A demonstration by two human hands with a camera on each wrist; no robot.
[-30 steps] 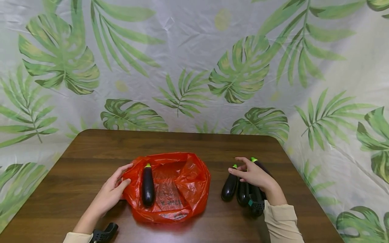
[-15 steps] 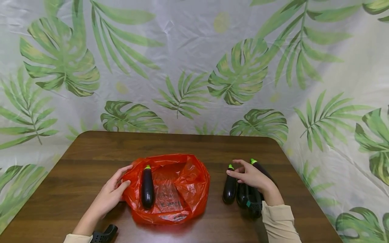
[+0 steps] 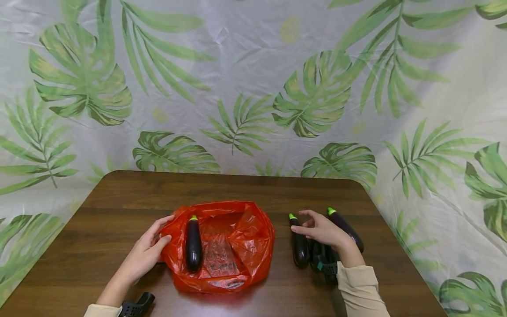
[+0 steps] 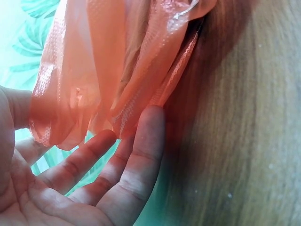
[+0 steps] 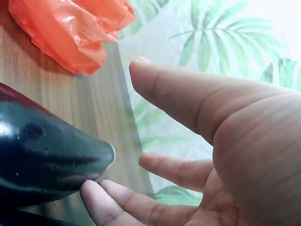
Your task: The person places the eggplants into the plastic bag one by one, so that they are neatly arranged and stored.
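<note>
Left hand [image 3: 145,252] with fingers relaxed, touching red translucent plastic bag [image 3: 256,248], glossy black eggplant [image 3: 193,246] inside, right hand [image 3: 324,230] uncurled, near second green-tipped eggplant [image 3: 301,253].

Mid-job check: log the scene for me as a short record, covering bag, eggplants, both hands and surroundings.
Bag: red plastic, mouth open, on the table
Bagged eggplant: one, lying in the bag's left part, green end away from the person
Loose eggplants: at least three, right of the bag; partly hidden
Left hand: touching the bag's left edge
Right hand: over the loose group, thumb and fingers apart near the leftmost one's green end
Table: dark wood grain
Backdrop: leaf-printed sheet
</note>
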